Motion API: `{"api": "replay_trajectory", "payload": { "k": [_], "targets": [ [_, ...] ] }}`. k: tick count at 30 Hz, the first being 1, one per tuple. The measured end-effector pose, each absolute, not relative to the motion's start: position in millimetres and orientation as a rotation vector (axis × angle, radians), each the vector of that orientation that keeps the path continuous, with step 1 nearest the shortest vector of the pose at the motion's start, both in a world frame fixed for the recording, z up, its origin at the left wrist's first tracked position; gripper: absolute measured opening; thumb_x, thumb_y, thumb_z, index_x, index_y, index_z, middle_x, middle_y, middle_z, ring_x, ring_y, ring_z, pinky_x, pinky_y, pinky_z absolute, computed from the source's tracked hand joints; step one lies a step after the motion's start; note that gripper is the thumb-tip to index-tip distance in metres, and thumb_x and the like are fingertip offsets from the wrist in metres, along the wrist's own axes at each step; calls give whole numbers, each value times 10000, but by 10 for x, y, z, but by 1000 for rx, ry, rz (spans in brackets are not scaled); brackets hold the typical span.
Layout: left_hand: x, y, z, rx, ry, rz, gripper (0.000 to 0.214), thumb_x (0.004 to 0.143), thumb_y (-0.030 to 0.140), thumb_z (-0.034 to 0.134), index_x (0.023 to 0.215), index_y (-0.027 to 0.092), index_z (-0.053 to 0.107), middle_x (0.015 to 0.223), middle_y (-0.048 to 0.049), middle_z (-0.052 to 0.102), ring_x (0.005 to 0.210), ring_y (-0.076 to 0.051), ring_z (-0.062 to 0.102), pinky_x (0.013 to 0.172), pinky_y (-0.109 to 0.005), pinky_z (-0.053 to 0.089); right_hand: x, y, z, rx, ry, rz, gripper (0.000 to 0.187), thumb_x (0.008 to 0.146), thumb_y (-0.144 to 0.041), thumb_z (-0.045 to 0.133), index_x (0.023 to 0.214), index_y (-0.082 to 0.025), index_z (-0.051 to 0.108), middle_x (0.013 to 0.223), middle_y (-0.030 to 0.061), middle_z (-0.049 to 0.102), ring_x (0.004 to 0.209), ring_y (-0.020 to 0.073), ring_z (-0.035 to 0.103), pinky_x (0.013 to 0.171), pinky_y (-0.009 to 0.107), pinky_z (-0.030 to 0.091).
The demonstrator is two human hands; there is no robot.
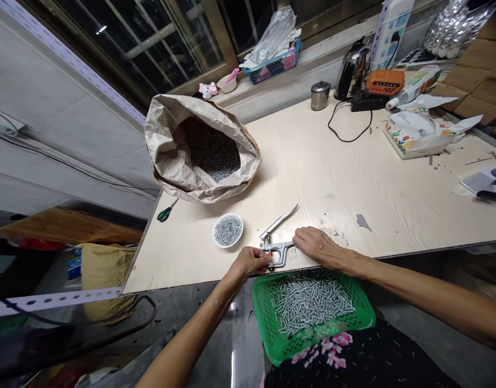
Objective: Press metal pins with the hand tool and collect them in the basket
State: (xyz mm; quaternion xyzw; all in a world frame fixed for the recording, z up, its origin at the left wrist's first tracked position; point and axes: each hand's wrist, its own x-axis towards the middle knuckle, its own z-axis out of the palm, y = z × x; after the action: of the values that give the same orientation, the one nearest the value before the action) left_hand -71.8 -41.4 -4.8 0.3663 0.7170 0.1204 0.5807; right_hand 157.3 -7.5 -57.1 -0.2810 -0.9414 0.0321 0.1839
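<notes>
A grey metal pair of snap-fastener pliers (279,249) lies at the table's front edge, its long silver lever (279,222) swung up and away to the back. My right hand (318,247) is closed around the end of its grey handle. With fingers pinched together, my left hand (251,261) is at the tool's jaw beside a small red part (269,253); whatever sits between the fingertips is too small to make out. Just behind my left hand stands a white bowl (214,240) of small metal screw-like pieces (228,229). Below the table edge, a green basket (261,310) holds many silver spring-like pieces (312,302).
An open woven sack (167,145) with dark and silver small parts stands at the back left. Green-handled scissors (164,214) lie near the left edge. Farther back are a metal canister (320,96), a kettle (350,70), an orange battery (385,81) and a tissue pack (413,132).
</notes>
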Motion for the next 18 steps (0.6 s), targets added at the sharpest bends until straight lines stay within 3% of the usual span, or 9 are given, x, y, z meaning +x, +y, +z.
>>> {"api": "replay_trajectory", "payload": {
  "k": [5,8,11,14,18],
  "targets": [
    [-716,-429,-86,892,1713,231,329,491,362,794,441,162,537,426,32,518,462,-98,488,486,-218,402,1616,43,-464,-824,-2678,292,86,899,-244,536,893,-168,574,939,77,592,851,202,503,725,344,399],
    [-698,-434,-98,899,1738,222,311,515,334,766,420,168,521,405,36,504,438,-92,463,467,-215,372,1669,211,-417,-814,-2653,372,502,776,-442,689,1156,-151,537,1273,163,506,1168,296,437,898,438,397],
    [-677,-439,-85,879,1763,226,268,524,309,749,434,164,543,412,38,516,443,-91,465,482,-218,381,1691,375,-447,-801,-2703,411,812,677,-560,732,1314,-151,439,1405,199,399,1310,358,307,981,530,339],
    [-664,-450,-75,879,1775,244,262,518,314,751,441,159,555,412,40,515,451,-95,471,489,-218,388,1675,472,-469,-761,-2752,433,902,644,-617,723,1347,-147,410,1390,200,419,1302,367,315,982,541,331],
    [-672,-455,-101,889,1779,254,304,492,350,779,442,156,550,418,37,520,458,-100,483,501,-225,401,1633,497,-379,-783,-2766,448,883,633,-601,736,1303,-112,435,1248,182,516,1141,333,434,879,462,388]
  ]
}}
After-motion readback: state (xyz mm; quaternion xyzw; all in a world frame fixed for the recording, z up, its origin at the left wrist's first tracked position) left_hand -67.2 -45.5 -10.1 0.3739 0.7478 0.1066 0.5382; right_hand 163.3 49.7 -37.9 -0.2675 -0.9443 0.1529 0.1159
